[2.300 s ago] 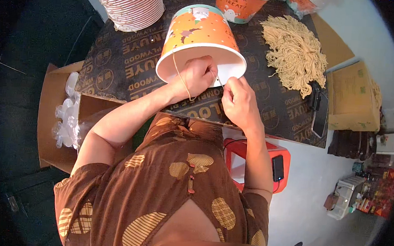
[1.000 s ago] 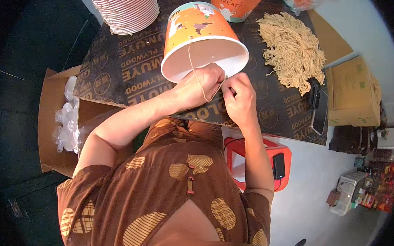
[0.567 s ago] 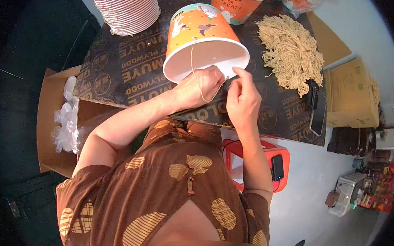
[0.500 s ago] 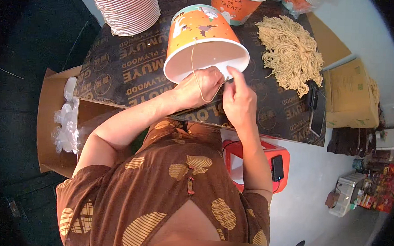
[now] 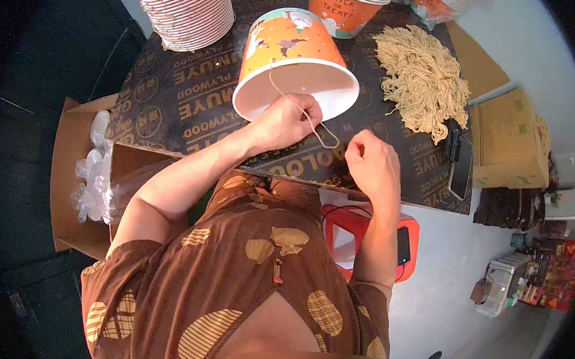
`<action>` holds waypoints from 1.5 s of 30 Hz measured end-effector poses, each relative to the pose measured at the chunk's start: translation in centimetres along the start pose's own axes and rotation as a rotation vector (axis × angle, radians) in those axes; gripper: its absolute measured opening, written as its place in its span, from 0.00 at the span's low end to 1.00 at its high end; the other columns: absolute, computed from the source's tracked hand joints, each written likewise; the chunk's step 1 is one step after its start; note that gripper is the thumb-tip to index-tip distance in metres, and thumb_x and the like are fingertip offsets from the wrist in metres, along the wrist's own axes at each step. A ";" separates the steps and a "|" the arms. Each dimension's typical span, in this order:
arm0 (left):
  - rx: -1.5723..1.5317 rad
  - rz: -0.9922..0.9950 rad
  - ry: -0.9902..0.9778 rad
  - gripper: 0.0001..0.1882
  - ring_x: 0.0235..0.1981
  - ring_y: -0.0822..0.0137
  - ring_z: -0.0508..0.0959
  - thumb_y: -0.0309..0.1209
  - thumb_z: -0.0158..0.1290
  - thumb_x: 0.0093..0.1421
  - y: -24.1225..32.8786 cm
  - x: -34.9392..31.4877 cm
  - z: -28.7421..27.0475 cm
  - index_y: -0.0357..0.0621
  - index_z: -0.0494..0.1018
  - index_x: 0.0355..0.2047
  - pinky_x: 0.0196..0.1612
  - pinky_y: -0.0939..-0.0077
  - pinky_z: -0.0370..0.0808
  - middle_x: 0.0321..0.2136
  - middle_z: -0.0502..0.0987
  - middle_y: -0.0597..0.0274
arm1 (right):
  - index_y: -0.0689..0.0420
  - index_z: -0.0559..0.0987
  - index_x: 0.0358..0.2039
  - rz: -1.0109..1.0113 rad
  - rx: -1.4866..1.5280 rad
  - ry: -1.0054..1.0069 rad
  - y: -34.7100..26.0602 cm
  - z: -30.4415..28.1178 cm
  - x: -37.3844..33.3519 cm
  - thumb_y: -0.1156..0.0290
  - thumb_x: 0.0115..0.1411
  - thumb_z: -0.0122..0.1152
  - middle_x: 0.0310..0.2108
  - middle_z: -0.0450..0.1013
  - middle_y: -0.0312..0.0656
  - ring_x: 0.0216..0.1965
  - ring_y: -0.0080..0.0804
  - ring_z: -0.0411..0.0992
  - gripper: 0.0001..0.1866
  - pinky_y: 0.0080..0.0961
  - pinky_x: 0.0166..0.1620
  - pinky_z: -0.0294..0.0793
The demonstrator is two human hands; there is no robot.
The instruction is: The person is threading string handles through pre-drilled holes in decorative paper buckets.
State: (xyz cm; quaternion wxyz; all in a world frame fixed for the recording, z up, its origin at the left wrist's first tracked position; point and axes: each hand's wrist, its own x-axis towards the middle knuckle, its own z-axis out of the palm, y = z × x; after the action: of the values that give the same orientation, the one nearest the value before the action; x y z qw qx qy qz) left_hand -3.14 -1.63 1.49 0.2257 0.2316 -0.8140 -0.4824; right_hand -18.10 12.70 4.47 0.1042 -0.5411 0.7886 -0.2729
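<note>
An orange paper bucket (image 5: 294, 46) with a white rim and printed figures lies tilted on the table, its open mouth toward me. A thin beige cord (image 5: 331, 145) runs from a hole near the rim, over my left hand, and loops back to its fingers. My left hand (image 5: 285, 122) is closed at the bucket's near rim, pinching the cord there; its fingertips are partly hidden. To the right, apart from bucket and cord, my right hand (image 5: 376, 166) is curled closed above the table's front edge. Whatever its fingers may hold cannot be made out.
A tangled heap of beige cords (image 5: 423, 79) lies at the right of the dark plywood table (image 5: 195, 77). Stacked buckets (image 5: 182, 11) stand far left, with more orange buckets (image 5: 342, 13) behind. Cardboard boxes (image 5: 507, 136) flank the table; a red stool (image 5: 407, 251) stands below.
My right hand has drawn away from the rim and the left hand, moving right and toward me. The cord's loop now hangs to the right of my left hand. The bucket has shifted slightly left.
</note>
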 end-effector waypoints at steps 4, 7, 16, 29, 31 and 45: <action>-0.009 0.014 -0.005 0.05 0.26 0.79 0.70 0.23 0.51 0.58 -0.4 0.1 0.2 0.36 0.73 0.26 0.30 0.79 0.70 0.21 0.72 0.69 | 0.62 0.73 0.34 -0.073 0.276 0.338 -1.4 1.7 0.3 0.78 0.54 0.59 0.30 0.72 0.50 0.30 0.47 0.74 0.06 0.36 0.34 0.75; -0.068 0.011 -0.015 0.05 0.26 0.79 0.69 0.23 0.51 0.58 -0.6 0.1 0.3 0.36 0.74 0.25 0.30 0.79 0.70 0.22 0.72 0.70 | 0.63 0.71 0.38 -0.195 0.256 0.366 -1.9 4.2 0.4 0.80 0.54 0.58 0.33 0.72 0.52 0.31 0.49 0.75 0.11 0.38 0.35 0.75; -0.155 0.017 0.006 0.07 0.26 0.80 0.68 0.27 0.51 0.61 -0.6 -0.7 0.2 0.37 0.74 0.26 0.28 0.80 0.67 0.21 0.71 0.71 | 0.57 0.69 0.42 -0.068 0.183 0.250 -3.1 5.5 0.6 0.76 0.56 0.58 0.26 0.75 0.54 0.29 0.55 0.75 0.13 0.46 0.32 0.72; -0.467 -0.191 -0.022 0.11 0.14 0.82 0.63 0.33 0.49 0.66 0.2 -1.3 -0.2 0.40 0.73 0.30 0.16 0.87 0.59 0.18 0.68 0.72 | 0.56 0.73 0.37 -0.199 0.117 0.363 -3.0 6.4 0.2 0.74 0.55 0.60 0.25 0.75 0.51 0.25 0.52 0.75 0.09 0.42 0.28 0.73; -0.438 -0.198 -0.030 0.10 0.14 0.82 0.63 0.33 0.47 0.67 0.3 -1.3 -0.4 0.40 0.72 0.32 0.16 0.87 0.59 0.17 0.67 0.72 | 0.57 0.73 0.36 -0.216 0.127 0.382 -2.9 6.6 0.4 0.75 0.55 0.60 0.25 0.75 0.50 0.25 0.52 0.75 0.08 0.41 0.28 0.73; -0.108 0.041 0.186 0.05 0.23 0.78 0.68 0.20 0.53 0.55 -1.3 -1.8 0.7 0.36 0.72 0.33 0.25 0.82 0.66 0.24 0.71 0.66 | 0.58 0.74 0.31 -0.226 0.149 0.431 -3.4 7.0 0.8 0.76 0.55 0.59 0.25 0.75 0.50 0.25 0.51 0.75 0.04 0.42 0.28 0.72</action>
State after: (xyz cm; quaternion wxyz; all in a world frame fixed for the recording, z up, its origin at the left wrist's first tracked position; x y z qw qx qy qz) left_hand -1.91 -0.63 -0.19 0.3225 0.2461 -0.7669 -0.4972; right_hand -12.51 8.82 0.60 -0.0578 -0.5459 0.7050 -0.4491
